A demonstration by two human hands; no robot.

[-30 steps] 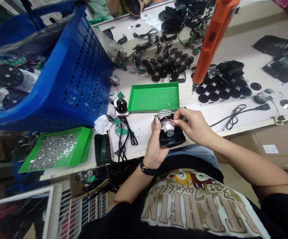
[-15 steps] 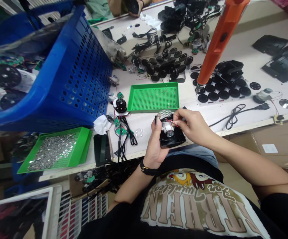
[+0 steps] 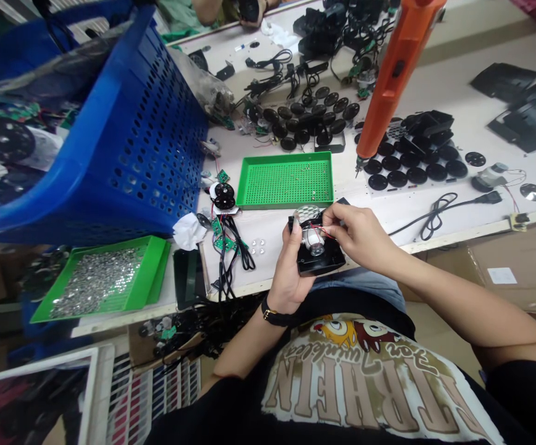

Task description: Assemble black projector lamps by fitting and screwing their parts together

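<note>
Far left of the left hand: blue basket [image 3: 166, 123], perforated wall, loaded with discs and wired parts. Below it, well left of the same hand, green tray [image 3: 157, 272] heaped with small shiny pieces [image 3: 96, 278]. Closer in, still left of that hand: crumpled white paper [image 3: 189, 232], then black cables [image 3: 231, 253] tangled by green circuit boards [image 3: 224, 244]. Clear round pieces [image 3: 258, 246] just beside the left hand, on the pale surface [image 3: 472, 74].

Left hand [image 3: 292, 266]: clamped on the left side of a black housing [image 3: 321, 264], thumb on top. Housing sits between the two hands, open side up, a whitish rounded part [image 3: 314, 237] inside. Beyond both, shallow green tray [image 3: 286, 205] with a few tiny bits.

Right hand [image 3: 355, 230]: thumb and fingertips together on red wires [image 3: 327, 232] at the housing; exact grip point too small to tell. Beyond this hand, orange tool [image 3: 388, 86], tip down; further right, black discs [image 3: 391, 163] in rows. Right of the hand, black cord [image 3: 439, 213] with plug. Far right beyond, black panels [image 3: 527, 120].
</note>
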